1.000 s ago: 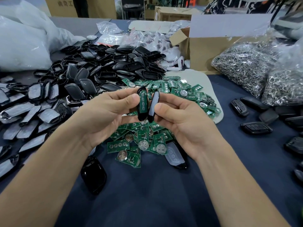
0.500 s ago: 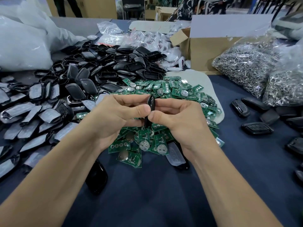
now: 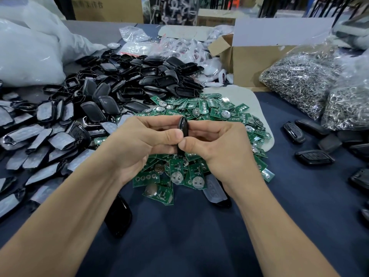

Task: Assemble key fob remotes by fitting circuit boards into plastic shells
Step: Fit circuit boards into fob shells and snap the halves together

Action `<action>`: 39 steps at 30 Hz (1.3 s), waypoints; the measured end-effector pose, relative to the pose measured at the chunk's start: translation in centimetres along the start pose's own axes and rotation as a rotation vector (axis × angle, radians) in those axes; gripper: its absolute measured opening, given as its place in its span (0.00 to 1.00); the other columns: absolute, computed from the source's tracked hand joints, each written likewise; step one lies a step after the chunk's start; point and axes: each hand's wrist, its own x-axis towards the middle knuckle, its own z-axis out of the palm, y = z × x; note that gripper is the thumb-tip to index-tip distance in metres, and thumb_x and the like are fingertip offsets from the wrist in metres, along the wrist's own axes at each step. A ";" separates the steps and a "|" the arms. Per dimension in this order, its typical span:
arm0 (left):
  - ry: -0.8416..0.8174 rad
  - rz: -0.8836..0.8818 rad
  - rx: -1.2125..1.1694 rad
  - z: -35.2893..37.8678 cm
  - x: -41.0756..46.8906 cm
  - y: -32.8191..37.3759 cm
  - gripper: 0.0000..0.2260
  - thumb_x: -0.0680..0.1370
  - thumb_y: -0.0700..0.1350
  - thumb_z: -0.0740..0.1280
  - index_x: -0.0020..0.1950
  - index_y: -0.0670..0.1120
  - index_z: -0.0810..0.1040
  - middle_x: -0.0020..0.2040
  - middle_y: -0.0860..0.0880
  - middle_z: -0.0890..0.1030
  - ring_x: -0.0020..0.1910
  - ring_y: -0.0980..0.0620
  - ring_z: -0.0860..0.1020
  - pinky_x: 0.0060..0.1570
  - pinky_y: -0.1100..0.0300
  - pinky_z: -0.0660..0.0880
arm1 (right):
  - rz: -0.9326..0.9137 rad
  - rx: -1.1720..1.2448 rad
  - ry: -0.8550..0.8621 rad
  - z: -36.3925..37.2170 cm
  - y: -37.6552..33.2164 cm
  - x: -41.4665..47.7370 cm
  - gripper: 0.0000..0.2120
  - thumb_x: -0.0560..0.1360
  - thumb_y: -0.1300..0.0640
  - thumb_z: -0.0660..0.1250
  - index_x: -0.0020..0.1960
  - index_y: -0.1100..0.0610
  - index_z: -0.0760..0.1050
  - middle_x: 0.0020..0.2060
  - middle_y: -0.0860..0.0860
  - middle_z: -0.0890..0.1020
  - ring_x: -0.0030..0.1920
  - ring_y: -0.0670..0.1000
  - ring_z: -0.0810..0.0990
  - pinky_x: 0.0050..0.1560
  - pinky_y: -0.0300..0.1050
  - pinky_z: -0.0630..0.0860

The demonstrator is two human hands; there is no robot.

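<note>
My left hand (image 3: 139, 144) and my right hand (image 3: 217, 146) press together on one black key fob (image 3: 182, 126), held edge-on above the table, thumbs meeting at its near edge. Its two shell halves are closed against each other and the board inside is hidden. Under my hands lies a heap of green circuit boards (image 3: 209, 110) with coin cells. A pile of black shell halves (image 3: 143, 76) sits behind it to the left. Film-covered shell fronts (image 3: 36, 140) spread along the left.
Finished black fobs (image 3: 313, 156) lie at the right on the dark blue table (image 3: 179, 236). Bags of metal rings (image 3: 303, 76) and an open cardboard box (image 3: 249, 62) stand at the back right. One glossy shell (image 3: 119, 218) lies under my left forearm, another film-covered shell (image 3: 214, 192) beside my right wrist.
One second ago the two halves were apart, the green board showing in the left one. My hands have since brought them together and now squeeze the closed fob.
</note>
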 end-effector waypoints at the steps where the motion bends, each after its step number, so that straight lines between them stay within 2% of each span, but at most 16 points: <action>1: 0.007 0.002 -0.005 0.0 0.0 0.0 0.24 0.63 0.41 0.78 0.59 0.40 0.86 0.51 0.41 0.88 0.43 0.50 0.86 0.37 0.64 0.81 | -0.001 0.004 0.004 0.0 0.0 0.0 0.16 0.66 0.62 0.83 0.53 0.53 0.88 0.43 0.47 0.89 0.47 0.48 0.88 0.53 0.50 0.85; 12: 0.008 0.049 0.046 0.0 -0.1 -0.1 0.22 0.64 0.41 0.77 0.58 0.42 0.87 0.51 0.42 0.88 0.44 0.52 0.86 0.38 0.64 0.81 | 0.037 -0.031 0.049 0.4 -0.3 -0.1 0.16 0.67 0.62 0.83 0.51 0.49 0.88 0.42 0.44 0.89 0.47 0.44 0.88 0.54 0.48 0.84; 20: -0.003 0.090 0.104 0.1 -0.2 -0.4 0.23 0.65 0.41 0.76 0.60 0.43 0.86 0.53 0.42 0.88 0.52 0.47 0.87 0.47 0.59 0.83 | 0.035 -0.137 0.093 0.4 -1.0 -0.3 0.16 0.66 0.60 0.84 0.51 0.48 0.88 0.40 0.42 0.88 0.45 0.42 0.87 0.50 0.44 0.84; 23: 0.013 0.113 0.124 0.5 -0.3 -0.4 0.23 0.65 0.39 0.76 0.60 0.43 0.85 0.51 0.43 0.88 0.49 0.49 0.87 0.44 0.62 0.82 | 0.000 -0.194 0.133 0.7 -1.0 -0.5 0.17 0.65 0.61 0.83 0.51 0.47 0.88 0.39 0.41 0.88 0.43 0.39 0.87 0.48 0.37 0.83; 25: 0.032 0.145 0.173 1.0 -0.4 -0.4 0.18 0.69 0.34 0.76 0.58 0.45 0.85 0.50 0.46 0.89 0.48 0.51 0.87 0.43 0.62 0.82 | -0.042 -0.249 0.196 1.2 -0.9 -0.8 0.16 0.66 0.61 0.82 0.51 0.47 0.88 0.37 0.38 0.87 0.41 0.37 0.86 0.44 0.31 0.81; 27: 0.086 0.179 0.211 1.8 -0.4 -0.6 0.15 0.74 0.30 0.73 0.54 0.48 0.87 0.48 0.47 0.89 0.49 0.51 0.87 0.47 0.54 0.85 | -0.085 -0.360 0.260 1.8 -0.9 -1.0 0.15 0.68 0.58 0.81 0.53 0.47 0.87 0.38 0.39 0.87 0.40 0.39 0.85 0.43 0.36 0.83; 29: 0.169 0.213 0.182 2.7 -0.4 -0.8 0.12 0.76 0.32 0.72 0.49 0.48 0.89 0.47 0.44 0.89 0.50 0.44 0.87 0.56 0.42 0.83 | -0.115 -0.483 0.290 2.4 -1.1 -1.2 0.17 0.69 0.54 0.79 0.57 0.45 0.86 0.42 0.43 0.88 0.43 0.44 0.86 0.48 0.44 0.84; 31: 0.233 0.235 0.122 3.4 -0.5 -0.9 0.12 0.77 0.32 0.71 0.46 0.48 0.89 0.45 0.43 0.88 0.52 0.39 0.86 0.58 0.38 0.81 | -0.154 -0.568 0.314 2.9 -1.4 -1.4 0.19 0.71 0.53 0.77 0.61 0.44 0.84 0.45 0.44 0.88 0.46 0.48 0.87 0.51 0.48 0.84; 33: 0.253 0.230 0.070 3.6 -0.4 -1.0 0.13 0.78 0.31 0.70 0.47 0.48 0.89 0.46 0.42 0.88 0.52 0.37 0.86 0.59 0.39 0.80 | -0.181 -0.594 0.350 3.1 -1.7 -1.5 0.19 0.71 0.53 0.77 0.62 0.44 0.84 0.47 0.45 0.89 0.48 0.50 0.87 0.53 0.50 0.83; 35: 0.246 0.208 0.011 3.7 -0.2 -1.3 0.13 0.79 0.30 0.68 0.50 0.46 0.88 0.47 0.42 0.88 0.52 0.41 0.86 0.60 0.46 0.82 | -0.209 -0.632 0.384 3.3 -1.9 -1.6 0.18 0.71 0.54 0.77 0.61 0.47 0.85 0.47 0.47 0.89 0.47 0.53 0.87 0.52 0.52 0.84; 37: 0.249 0.196 -0.050 4.0 -0.1 -1.6 0.12 0.79 0.30 0.68 0.52 0.45 0.87 0.48 0.43 0.88 0.50 0.47 0.87 0.54 0.55 0.84 | -0.268 -0.699 0.422 3.3 -2.0 -1.6 0.14 0.71 0.56 0.77 0.57 0.49 0.86 0.43 0.49 0.88 0.43 0.56 0.87 0.47 0.54 0.84; 39: 0.268 0.212 -0.060 4.2 0.0 -1.9 0.12 0.79 0.30 0.68 0.52 0.45 0.87 0.47 0.44 0.89 0.46 0.51 0.87 0.49 0.59 0.84 | -0.304 -0.751 0.449 3.5 -2.0 -1.7 0.09 0.72 0.57 0.77 0.52 0.52 0.86 0.39 0.50 0.87 0.39 0.58 0.85 0.42 0.54 0.83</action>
